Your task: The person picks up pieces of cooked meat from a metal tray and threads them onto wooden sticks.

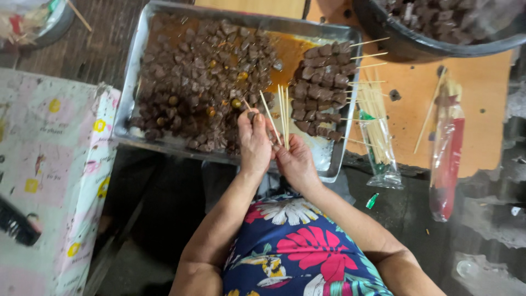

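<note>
Over the tray [143,66] near its 6 o'clock rim, the left hand [254,141] pinches a slick, soft meat cube [251,115] while the right hand [296,161] is closed around thin, snappable bamboo skewers [282,112], best gripped low, with finished sticks [323,87] at 2 o'clock.

Hands [276,148] with skewers [282,112] over meat tray [134,71]

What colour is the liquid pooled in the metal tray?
Orange-brown sauce in the tray, clearest in the head view.
</note>
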